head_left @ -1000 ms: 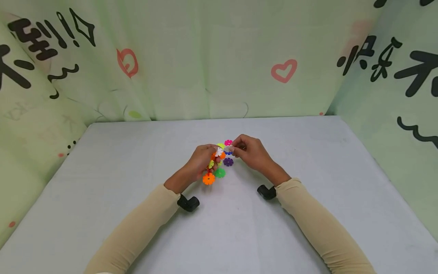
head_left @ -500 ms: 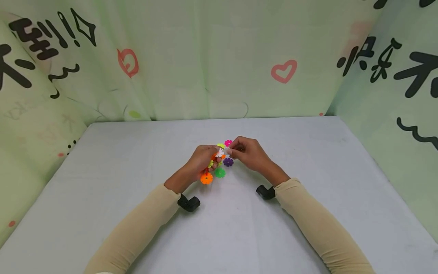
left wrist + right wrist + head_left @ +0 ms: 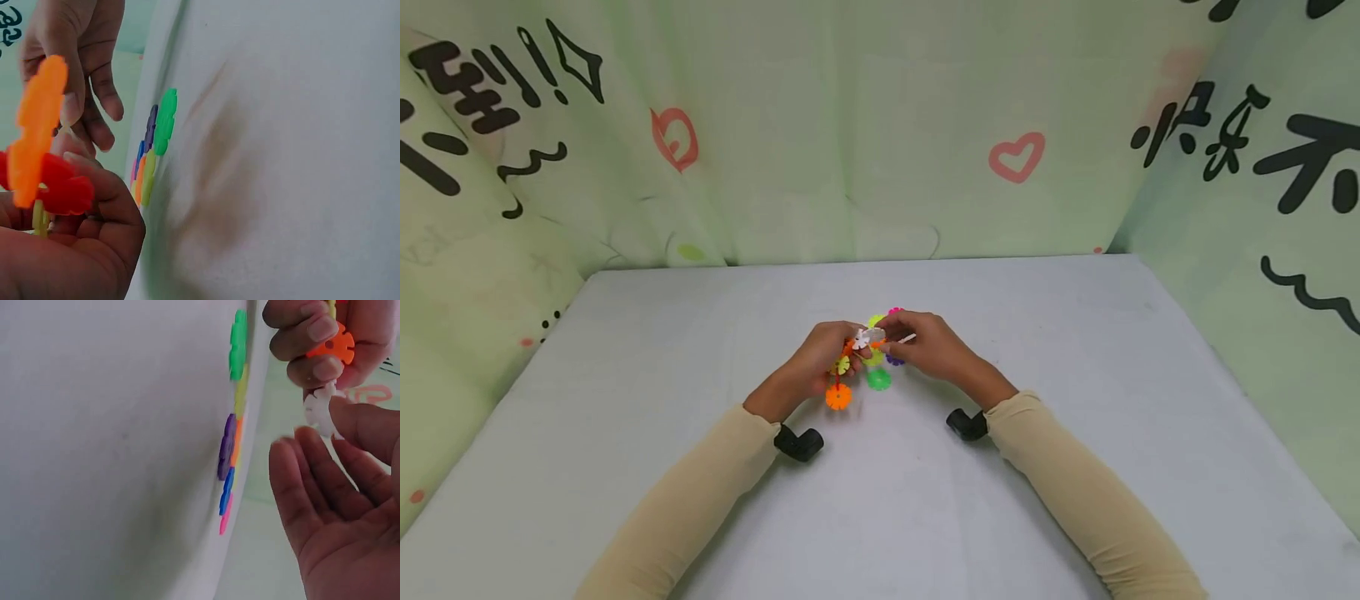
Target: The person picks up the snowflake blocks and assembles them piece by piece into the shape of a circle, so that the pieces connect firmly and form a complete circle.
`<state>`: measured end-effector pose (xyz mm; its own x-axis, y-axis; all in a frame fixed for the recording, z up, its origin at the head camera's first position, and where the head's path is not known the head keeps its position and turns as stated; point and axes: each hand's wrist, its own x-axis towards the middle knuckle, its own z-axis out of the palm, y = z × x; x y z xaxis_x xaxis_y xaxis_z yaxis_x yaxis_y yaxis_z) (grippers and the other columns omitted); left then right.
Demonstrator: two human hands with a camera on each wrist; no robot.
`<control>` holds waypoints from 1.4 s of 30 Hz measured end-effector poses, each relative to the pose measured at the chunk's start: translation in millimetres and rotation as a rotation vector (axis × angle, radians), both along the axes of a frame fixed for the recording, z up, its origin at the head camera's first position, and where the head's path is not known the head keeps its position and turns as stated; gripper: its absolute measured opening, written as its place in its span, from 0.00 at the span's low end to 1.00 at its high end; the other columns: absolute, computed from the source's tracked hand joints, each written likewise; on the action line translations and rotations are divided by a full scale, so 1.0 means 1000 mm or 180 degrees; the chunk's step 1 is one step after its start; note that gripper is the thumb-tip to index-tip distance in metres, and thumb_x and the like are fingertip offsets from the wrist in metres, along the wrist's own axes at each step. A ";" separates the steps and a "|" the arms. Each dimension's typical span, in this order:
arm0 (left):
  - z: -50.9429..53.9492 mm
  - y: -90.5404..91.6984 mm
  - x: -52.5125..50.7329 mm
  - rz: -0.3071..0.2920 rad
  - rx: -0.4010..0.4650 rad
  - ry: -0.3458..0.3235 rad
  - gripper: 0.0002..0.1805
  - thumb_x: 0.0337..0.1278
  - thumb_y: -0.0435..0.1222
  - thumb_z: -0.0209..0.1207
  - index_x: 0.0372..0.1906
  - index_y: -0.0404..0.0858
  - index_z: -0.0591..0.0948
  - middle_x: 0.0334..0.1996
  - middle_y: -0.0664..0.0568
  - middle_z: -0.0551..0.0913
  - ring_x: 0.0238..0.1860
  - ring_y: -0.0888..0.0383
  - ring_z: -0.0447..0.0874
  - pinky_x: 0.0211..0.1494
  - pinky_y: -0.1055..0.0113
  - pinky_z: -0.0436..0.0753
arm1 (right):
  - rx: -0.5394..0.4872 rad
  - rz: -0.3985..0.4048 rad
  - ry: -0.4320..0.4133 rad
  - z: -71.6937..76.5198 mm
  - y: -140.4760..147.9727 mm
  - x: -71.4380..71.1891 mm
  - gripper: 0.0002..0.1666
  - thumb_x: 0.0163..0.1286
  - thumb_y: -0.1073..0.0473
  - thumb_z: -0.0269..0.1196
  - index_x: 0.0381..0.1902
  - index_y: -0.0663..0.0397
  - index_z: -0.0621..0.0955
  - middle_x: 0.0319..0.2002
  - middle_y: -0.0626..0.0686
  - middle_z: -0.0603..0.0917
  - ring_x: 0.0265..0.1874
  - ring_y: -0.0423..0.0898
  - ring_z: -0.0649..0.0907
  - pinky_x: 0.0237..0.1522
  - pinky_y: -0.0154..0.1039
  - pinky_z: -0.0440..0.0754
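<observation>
My left hand (image 3: 818, 357) grips a joined string of notched, flower-shaped plastic interlocking discs. At its lower end hangs an orange disc (image 3: 40, 128), slotted across a red disc (image 3: 65, 187). Another orange disc (image 3: 337, 345) shows by the left fingertips, with a white disc (image 3: 319, 411) beyond it. My right hand (image 3: 936, 348) pinches at the white end; its thumb covers part of the white disc and its other fingers stay loosely extended. How the white pieces join is hidden by the fingers.
Loose discs lie on the white-covered table (image 3: 880, 500) behind and below the hands: green (image 3: 879, 379), purple (image 3: 227, 450), blue (image 3: 227, 490), pink (image 3: 226, 515), plus yellow and orange ones. A printed green curtain (image 3: 850, 125) encloses the back and sides.
The right hand has moved left and slightly nearer, bringing its pale disc against the string's white end. Its other fingers have spread. The left hand has shifted slightly left with the string.
</observation>
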<state>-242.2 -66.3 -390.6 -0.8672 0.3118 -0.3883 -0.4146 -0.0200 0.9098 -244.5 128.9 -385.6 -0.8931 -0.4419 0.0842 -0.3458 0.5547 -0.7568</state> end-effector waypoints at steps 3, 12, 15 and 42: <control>0.001 -0.004 -0.001 0.0060 0.0056 -0.0102 0.19 0.71 0.38 0.41 0.56 0.31 0.73 0.28 0.48 0.81 0.17 0.60 0.74 0.23 0.72 0.76 | 0.0220 -0.0134 -0.0035 0.003 0.003 -0.001 0.17 0.68 0.64 0.63 0.53 0.62 0.81 0.47 0.55 0.83 0.48 0.51 0.79 0.52 0.44 0.78; 0.001 -0.005 -0.004 0.0131 -0.0019 -0.0275 0.23 0.72 0.50 0.48 0.57 0.37 0.78 0.26 0.50 0.77 0.17 0.59 0.70 0.21 0.73 0.73 | 0.0972 -0.0174 -0.0348 -0.001 0.005 -0.007 0.19 0.65 0.63 0.65 0.53 0.63 0.82 0.43 0.56 0.80 0.41 0.50 0.76 0.46 0.41 0.78; 0.000 -0.003 -0.004 0.0120 -0.0256 -0.0240 0.29 0.61 0.55 0.60 0.53 0.35 0.79 0.26 0.51 0.77 0.18 0.59 0.70 0.20 0.73 0.70 | 0.1026 -0.0144 -0.0198 -0.002 0.005 -0.005 0.18 0.64 0.64 0.67 0.52 0.65 0.83 0.42 0.57 0.79 0.39 0.50 0.76 0.45 0.42 0.78; -0.005 0.003 -0.002 0.0088 -0.0203 -0.0040 0.22 0.61 0.46 0.64 0.46 0.29 0.83 0.30 0.49 0.84 0.23 0.61 0.71 0.24 0.74 0.67 | 0.0504 0.0061 -0.0197 -0.003 0.015 -0.007 0.07 0.69 0.66 0.60 0.43 0.58 0.83 0.34 0.50 0.83 0.34 0.47 0.78 0.40 0.40 0.77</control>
<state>-244.3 -63.4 -395.6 -0.8701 0.2620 -0.4174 -0.4260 0.0262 0.9044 -251.4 144.2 -388.4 -0.8857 -0.4624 -0.0428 -0.3129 0.6625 -0.6806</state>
